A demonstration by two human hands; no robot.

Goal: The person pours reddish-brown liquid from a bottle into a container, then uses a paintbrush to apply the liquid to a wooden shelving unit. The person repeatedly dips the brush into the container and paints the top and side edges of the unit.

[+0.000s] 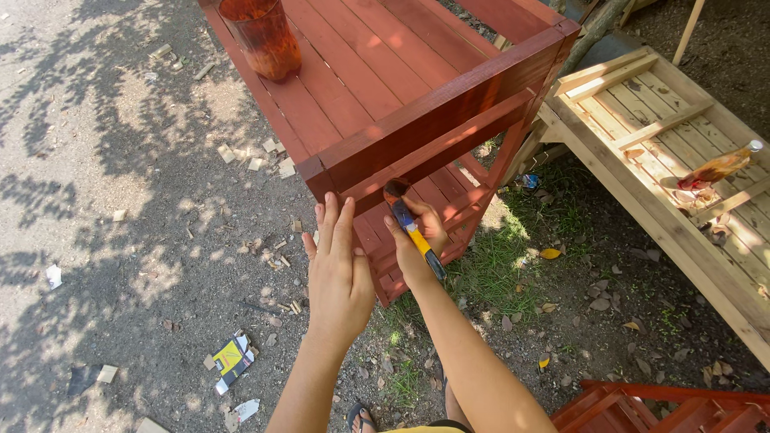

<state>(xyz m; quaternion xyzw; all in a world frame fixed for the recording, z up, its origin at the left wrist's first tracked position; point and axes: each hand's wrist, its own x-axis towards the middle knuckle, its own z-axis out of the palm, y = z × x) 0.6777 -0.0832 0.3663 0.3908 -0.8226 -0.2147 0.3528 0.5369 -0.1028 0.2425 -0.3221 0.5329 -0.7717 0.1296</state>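
Note:
A red-stained wooden slatted piece of furniture (417, 104) stands in front of me on the ground. My right hand (417, 240) grips a paintbrush (411, 224) with a blue and yellow handle, its bristles pressed against the lower rail just under the top board. My left hand (338, 273) is held flat with fingers together and pointing up, close to the front corner post, holding nothing. A plastic jar of reddish-brown stain (263, 36) stands on the slatted top at the far left.
An unpainted pale wooden slatted frame (666, 160) lies at the right with a bottle of brownish liquid (718, 167) on it. Another red-painted piece (666, 405) shows at the bottom right. Wood offcuts, paper scraps and dry leaves litter the dirt and grass.

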